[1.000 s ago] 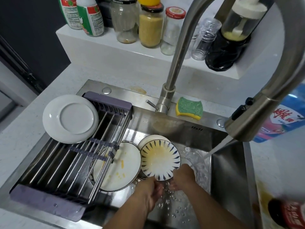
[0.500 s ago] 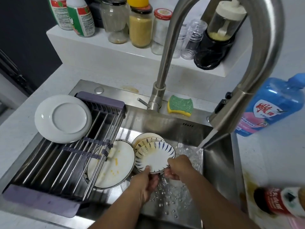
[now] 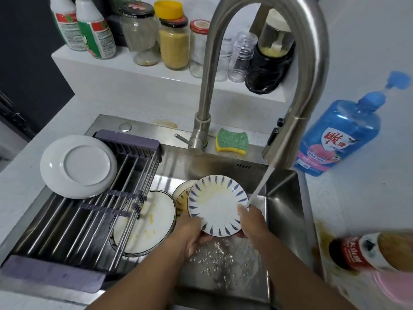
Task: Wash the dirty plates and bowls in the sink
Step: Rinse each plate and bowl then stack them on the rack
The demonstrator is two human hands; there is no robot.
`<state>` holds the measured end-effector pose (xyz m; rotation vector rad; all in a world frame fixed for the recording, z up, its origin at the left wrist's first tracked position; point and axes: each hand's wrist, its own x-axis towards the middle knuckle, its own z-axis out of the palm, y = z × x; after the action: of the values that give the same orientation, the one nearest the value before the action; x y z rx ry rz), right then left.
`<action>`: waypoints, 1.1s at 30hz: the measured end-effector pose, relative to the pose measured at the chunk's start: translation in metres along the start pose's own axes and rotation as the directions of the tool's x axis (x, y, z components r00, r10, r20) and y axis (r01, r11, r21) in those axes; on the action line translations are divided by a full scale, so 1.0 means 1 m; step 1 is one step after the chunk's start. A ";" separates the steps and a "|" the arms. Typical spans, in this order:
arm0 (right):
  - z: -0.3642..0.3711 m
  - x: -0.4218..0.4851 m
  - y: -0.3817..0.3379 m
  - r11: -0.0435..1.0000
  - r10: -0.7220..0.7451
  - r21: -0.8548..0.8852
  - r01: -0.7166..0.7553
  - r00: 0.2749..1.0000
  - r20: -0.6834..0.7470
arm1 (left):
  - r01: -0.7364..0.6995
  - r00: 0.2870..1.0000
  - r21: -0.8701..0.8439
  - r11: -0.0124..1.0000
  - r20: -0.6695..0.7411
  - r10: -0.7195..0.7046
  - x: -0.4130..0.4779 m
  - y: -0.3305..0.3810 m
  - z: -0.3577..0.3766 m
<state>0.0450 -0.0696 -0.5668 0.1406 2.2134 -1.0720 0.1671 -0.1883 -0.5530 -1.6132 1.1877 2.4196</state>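
Dish [image 3: 218, 204] with blue petal marks and a yellow smear is held tilted over the sink [image 3: 283, 198], face up, between both hands. The left hand [image 3: 190, 233] grips the lower left rim, fingers curled underneath. The right hand [image 3: 252, 222] pinches the right rim, thumb on top. Water [image 3: 260, 186] from the faucet [image 3: 308, 63] slants down onto the rim just above the right hand. Just left of the left hand lies a large plate [image 3: 154, 220] with yellow scraps, partly under a drying rack [image 3: 89, 220]. A bowl [image 3: 182, 191] sits just beyond that hand. Farther left, a white plate [image 3: 78, 166] rests upside down on the rack. Beyond the hands are a sponge [image 3: 232, 143] and a shelf [image 3: 134, 72] of jars. Right of the right hand, a blue detergent bottle [image 3: 339, 139] stands on the pale counter [image 3: 368, 198].
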 end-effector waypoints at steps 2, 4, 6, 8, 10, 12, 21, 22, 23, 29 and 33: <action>-0.008 0.000 0.001 0.996 -0.093 -0.006 0.093 0.995 -0.031 | -0.074 0.997 0.127 0.989 0.030 0.071 -0.002 0.006 0.000; -0.019 -0.014 -0.005 0.987 -0.160 -0.010 0.160 0.986 -0.053 | -0.148 0.989 0.203 0.968 0.032 0.144 -0.003 0.013 0.002; -0.026 -0.025 -0.009 0.981 -0.193 0.008 0.195 0.978 -0.083 | -0.222 0.974 0.235 0.946 0.023 0.223 -0.003 0.016 0.004; -0.031 -0.031 -0.006 0.978 -0.203 0.029 0.209 0.971 -0.129 | -0.299 0.954 0.267 0.916 0.052 0.296 -0.004 0.015 0.008; -0.030 -0.034 0.001 0.979 -0.164 0.082 0.185 0.963 -0.212 | -0.308 0.950 0.211 0.928 0.123 0.287 -0.009 0.007 0.014; -0.027 -0.042 0.007 0.971 -0.102 0.181 0.157 0.954 -0.281 | -0.300 0.945 0.134 0.944 0.177 0.275 -0.018 -0.003 0.025; -0.063 -0.048 0.006 0.968 -0.240 0.048 0.246 0.965 -0.102 | -0.309 0.947 0.251 0.917 0.167 0.274 -0.028 0.009 0.019; -0.068 -0.047 0.001 0.966 -0.258 -0.012 0.258 0.964 -0.057 | -0.300 0.949 0.257 0.919 0.178 0.260 -0.030 0.015 0.018; -0.069 -0.047 -0.003 0.961 -0.271 -0.064 0.269 0.962 -0.028 | -0.289 0.951 0.257 0.922 0.186 0.246 -0.032 0.022 0.017; -0.050 -0.057 -0.004 0.966 -0.220 0.105 0.235 0.966 -0.139 | -0.289 0.934 0.228 0.930 0.281 0.221 -0.040 0.031 0.009; -0.022 -0.068 0.004 0.929 -0.002 0.363 0.069 0.983 -0.181 | -0.277 0.928 0.154 0.948 0.299 0.223 -0.041 0.009 0.014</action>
<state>0.0875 -0.0386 -0.5184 0.3740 2.1507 -1.5425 0.1723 -0.1701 -0.5127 -1.0822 1.5975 2.4680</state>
